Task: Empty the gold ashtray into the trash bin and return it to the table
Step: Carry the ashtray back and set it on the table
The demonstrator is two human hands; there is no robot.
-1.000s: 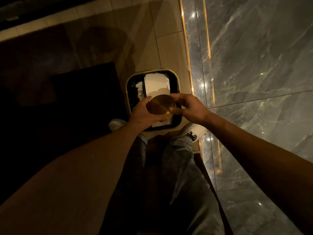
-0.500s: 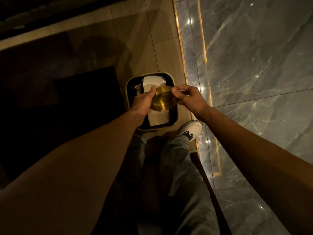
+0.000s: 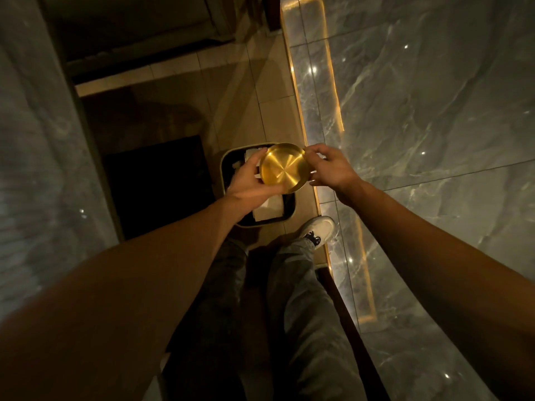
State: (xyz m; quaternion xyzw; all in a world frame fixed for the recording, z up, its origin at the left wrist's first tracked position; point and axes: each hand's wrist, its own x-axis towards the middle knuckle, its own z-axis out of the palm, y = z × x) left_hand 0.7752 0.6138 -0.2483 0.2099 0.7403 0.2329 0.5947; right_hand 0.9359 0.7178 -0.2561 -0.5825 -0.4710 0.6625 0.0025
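Observation:
The round gold ashtray (image 3: pixel 283 168) is held between both hands above the trash bin (image 3: pixel 226 163). Its shiny flat face points up toward me. My left hand (image 3: pixel 248 180) grips its left rim, and my right hand (image 3: pixel 330 168) pinches its right rim with the fingertips. The bin is a small square one with a pale rim and dark liner, standing on the floor; white paper (image 3: pixel 269 209) lies inside it. The hands and ashtray cover much of the bin's opening.
A glossy grey marble wall (image 3: pixel 419 111) with a lit gold strip (image 3: pixel 312 117) runs along the right. A dark mat (image 3: pixel 157 183) lies left of the bin. My legs and a white shoe (image 3: pixel 317 228) stand just behind the bin. A grey panel (image 3: pixel 37 157) is on the left.
The ashtray has turned from tilted over the bin to facing up toward me, and both hands have lifted it slightly. The view has tipped upward, showing more floor and wall.

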